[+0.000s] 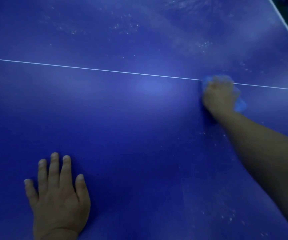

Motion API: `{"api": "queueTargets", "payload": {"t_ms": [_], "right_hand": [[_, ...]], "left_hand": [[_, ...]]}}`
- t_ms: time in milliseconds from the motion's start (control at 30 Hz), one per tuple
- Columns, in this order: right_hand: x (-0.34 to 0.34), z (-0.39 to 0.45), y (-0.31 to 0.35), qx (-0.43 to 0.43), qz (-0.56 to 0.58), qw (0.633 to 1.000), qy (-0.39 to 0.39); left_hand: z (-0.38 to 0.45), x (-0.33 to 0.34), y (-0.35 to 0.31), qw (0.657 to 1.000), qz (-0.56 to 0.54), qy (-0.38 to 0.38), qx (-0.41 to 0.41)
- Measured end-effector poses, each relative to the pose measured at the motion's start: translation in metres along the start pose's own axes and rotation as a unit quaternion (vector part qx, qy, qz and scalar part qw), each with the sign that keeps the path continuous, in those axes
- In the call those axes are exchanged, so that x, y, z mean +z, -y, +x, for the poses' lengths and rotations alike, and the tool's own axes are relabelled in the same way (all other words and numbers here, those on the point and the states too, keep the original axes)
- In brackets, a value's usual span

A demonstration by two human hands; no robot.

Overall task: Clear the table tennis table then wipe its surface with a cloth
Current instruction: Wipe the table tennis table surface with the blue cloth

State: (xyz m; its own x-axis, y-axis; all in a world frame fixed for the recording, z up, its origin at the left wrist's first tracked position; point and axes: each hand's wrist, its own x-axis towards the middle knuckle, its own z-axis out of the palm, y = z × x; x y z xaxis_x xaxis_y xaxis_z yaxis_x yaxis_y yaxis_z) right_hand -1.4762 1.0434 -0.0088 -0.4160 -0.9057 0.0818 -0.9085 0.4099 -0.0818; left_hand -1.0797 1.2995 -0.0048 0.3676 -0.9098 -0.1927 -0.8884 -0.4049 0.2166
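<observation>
Blue table (139,118), right hand (217,96) clenching cloth (240,104) on it, left hand (58,196) flat, grip released

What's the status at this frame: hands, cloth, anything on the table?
Left hand flat on the table, fingers spread. Right hand grips blue cloth at the white line. Pale specks beyond the line; nothing in the way.

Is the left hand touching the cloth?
Apart. The head view shows the left hand flat on the table near the bottom left, while the cloth is bunched under the right hand at the white line.
</observation>
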Motion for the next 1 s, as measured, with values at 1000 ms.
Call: {"api": "queueTargets", "payload": {"t_ms": [1000], "right_hand": [[-0.02, -0.131, -0.008, -0.719, -0.041, 0.683, 0.119]], "left_hand": [[-0.003, 0.007, 0.009, 0.999, -0.007, -0.034, 0.036]]}}
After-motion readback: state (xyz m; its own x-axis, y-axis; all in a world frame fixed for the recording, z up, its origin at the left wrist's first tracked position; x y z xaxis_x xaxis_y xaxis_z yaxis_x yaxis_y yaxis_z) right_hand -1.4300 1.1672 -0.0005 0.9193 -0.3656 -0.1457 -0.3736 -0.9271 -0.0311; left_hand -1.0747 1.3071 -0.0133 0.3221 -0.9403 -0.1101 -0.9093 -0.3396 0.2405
